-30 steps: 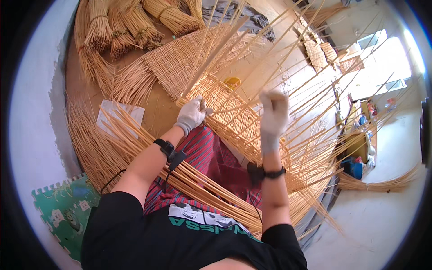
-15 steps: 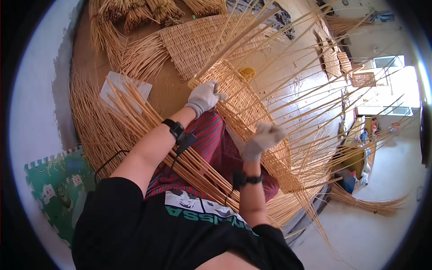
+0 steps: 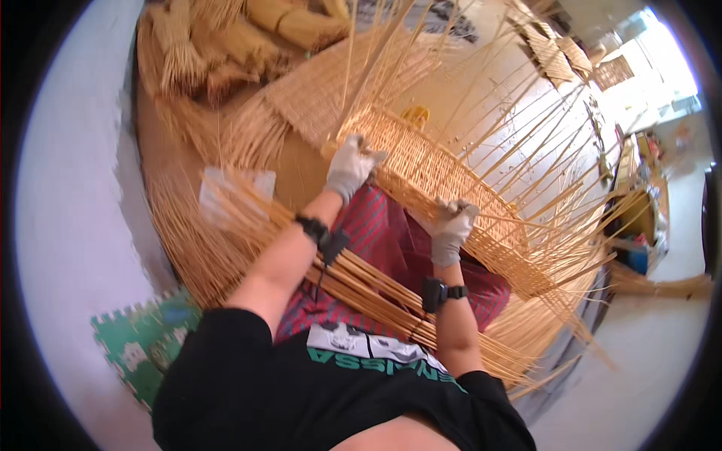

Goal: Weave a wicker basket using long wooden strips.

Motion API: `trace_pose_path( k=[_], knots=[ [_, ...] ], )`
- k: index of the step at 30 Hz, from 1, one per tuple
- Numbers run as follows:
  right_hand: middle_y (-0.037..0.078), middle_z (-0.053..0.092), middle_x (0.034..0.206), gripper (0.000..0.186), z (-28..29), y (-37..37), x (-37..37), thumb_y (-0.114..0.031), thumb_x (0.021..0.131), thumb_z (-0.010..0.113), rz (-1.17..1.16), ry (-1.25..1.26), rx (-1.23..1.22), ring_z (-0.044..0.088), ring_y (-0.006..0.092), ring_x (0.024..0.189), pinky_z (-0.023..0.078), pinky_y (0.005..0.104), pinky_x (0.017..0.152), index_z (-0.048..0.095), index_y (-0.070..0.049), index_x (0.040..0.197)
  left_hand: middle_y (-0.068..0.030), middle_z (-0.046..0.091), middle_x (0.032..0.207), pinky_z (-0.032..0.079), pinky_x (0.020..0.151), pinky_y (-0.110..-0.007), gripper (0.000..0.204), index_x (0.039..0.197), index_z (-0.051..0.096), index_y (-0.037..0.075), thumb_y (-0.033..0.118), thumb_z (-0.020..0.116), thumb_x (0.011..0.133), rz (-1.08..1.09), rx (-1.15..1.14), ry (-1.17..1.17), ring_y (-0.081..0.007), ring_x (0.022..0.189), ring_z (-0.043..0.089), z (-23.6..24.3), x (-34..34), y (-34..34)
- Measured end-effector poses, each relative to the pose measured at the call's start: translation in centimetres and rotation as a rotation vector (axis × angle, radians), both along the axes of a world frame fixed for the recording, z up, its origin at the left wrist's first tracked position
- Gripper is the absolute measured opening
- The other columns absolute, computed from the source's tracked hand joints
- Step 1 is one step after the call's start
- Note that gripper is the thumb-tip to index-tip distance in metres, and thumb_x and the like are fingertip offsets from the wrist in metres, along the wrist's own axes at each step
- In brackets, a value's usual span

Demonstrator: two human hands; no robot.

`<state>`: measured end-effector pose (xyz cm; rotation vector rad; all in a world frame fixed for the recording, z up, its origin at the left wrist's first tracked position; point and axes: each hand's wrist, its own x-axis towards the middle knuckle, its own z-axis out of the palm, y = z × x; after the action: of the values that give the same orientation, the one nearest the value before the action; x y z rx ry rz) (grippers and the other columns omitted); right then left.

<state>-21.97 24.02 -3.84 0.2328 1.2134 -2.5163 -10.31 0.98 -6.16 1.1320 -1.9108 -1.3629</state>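
Observation:
A half-woven wicker basket rests slanting across my lap, with long unwoven rods fanning out from its far and right sides. At its left corner my left hand, in a whitish work glove, is closed on the woven edge. My right hand, gloved alike, has its fingers curled over the near side wall of the basket. Any single rod pinched under the fingers is too small to make out. Below the hands lies a red striped cloth over my legs. A bundle of loose rods crosses it under my forearms.
A flat woven panel lies on the floor beyond the basket, with tied wicker bundles behind it. Many loose rods and a white sheet are at left, near a green foam mat. A yellow object sits behind the basket.
My right hand, blurred and raised above the basket before, now rests on its near side wall. My left hand keeps its hold at the corner. The whole view has turned somewhat.

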Motion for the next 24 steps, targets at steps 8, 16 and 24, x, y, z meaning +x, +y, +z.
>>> trace_pose_path(
  k=[8,16,24],
  knots=[
    [0.008,0.068,0.105,0.034,-0.5,4.7,0.0,-0.037,0.107,0.054,0.367,-0.178,0.049,0.067,0.0256,0.101,0.057,0.0411,0.092,0.063,-0.005,0.111,-0.0208,0.071,0.117,0.058,0.084,-0.043,0.043,0.134,0.060,0.013,0.042,0.056,0.102,-0.607,-0.404,-0.472,-0.0355,0.094,0.073,4.0,-5.2,2.5],
    [0.005,0.067,0.100,0.012,2.3,8.1,-2.1,-0.004,0.095,0.070,0.011,0.197,0.366,0.066,0.0140,0.089,0.059,0.0287,0.081,0.061,-0.008,0.101,-0.0165,0.073,0.082,0.059,0.058,-0.034,0.050,0.116,0.066,-0.003,0.043,0.070,0.096,-0.771,0.359,-0.335,-0.0227,0.066,0.073,5.0,-3.9,2.6],
    [0.018,0.060,0.137,0.066,12.0,-10.2,-9.1,-0.002,0.093,0.065,-0.110,1.393,1.151,0.058,0.0222,0.126,0.044,0.0340,0.109,0.043,-0.009,0.155,-0.0097,0.071,0.068,0.055,0.056,-0.032,0.046,0.102,0.071,0.002,0.047,0.063,0.100,-0.587,0.029,-0.366,-0.0166,0.058,0.069,4.9,-4.6,5.3]
  ],
)
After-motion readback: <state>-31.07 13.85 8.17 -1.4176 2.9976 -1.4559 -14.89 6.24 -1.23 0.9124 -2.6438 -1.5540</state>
